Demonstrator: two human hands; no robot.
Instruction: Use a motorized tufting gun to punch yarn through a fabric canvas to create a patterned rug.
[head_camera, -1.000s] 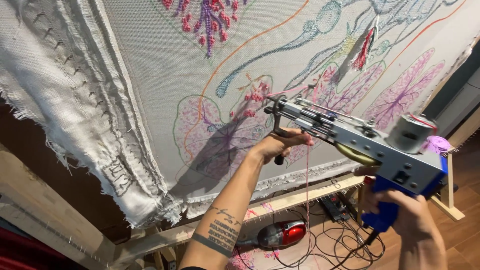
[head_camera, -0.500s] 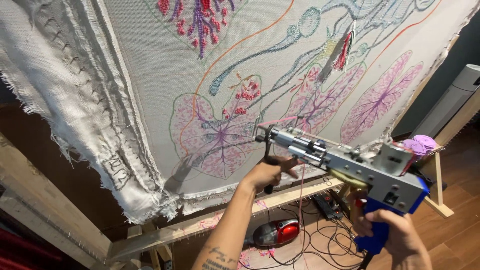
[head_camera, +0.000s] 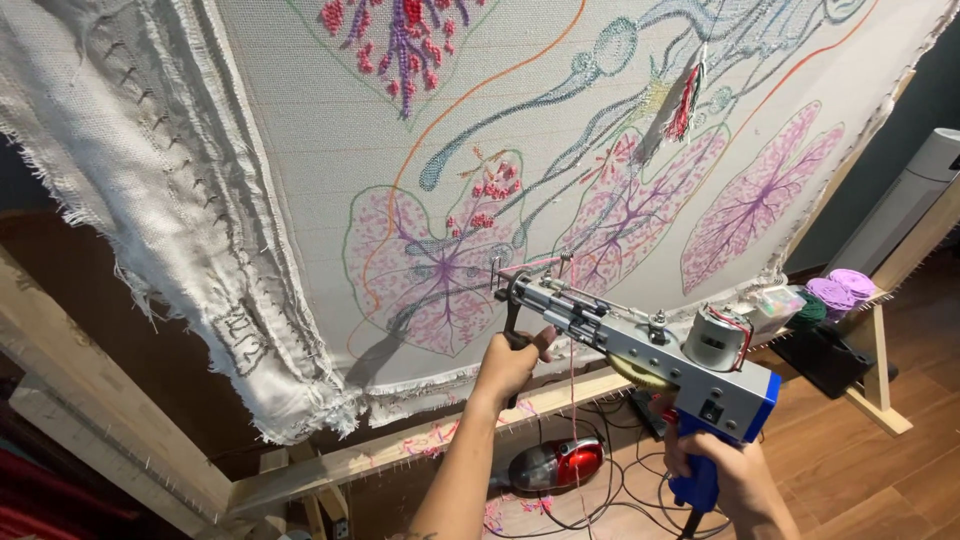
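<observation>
only package-like item: a small clear plastic box (head_camera: 778, 303) with pale, multicoloured contents, sitting at the right end of the wooden frame rail (head_camera: 560, 400), just beside the dark green yarn ball (head_camera: 810, 312) and purple yarn cones (head_camera: 840, 290); no labels, signs or screens visible.

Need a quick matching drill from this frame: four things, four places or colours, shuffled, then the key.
Things:
1. left hand
2. right hand
3. hand vacuum
4. yarn balls

Places or colours:
A. red and silver, on the floor among cables
B. purple, at the right edge of the frame
C. on the black front handle of the tufting gun
D. on the blue rear grip

Pairs: 1-C, 2-D, 3-A, 4-B
</observation>
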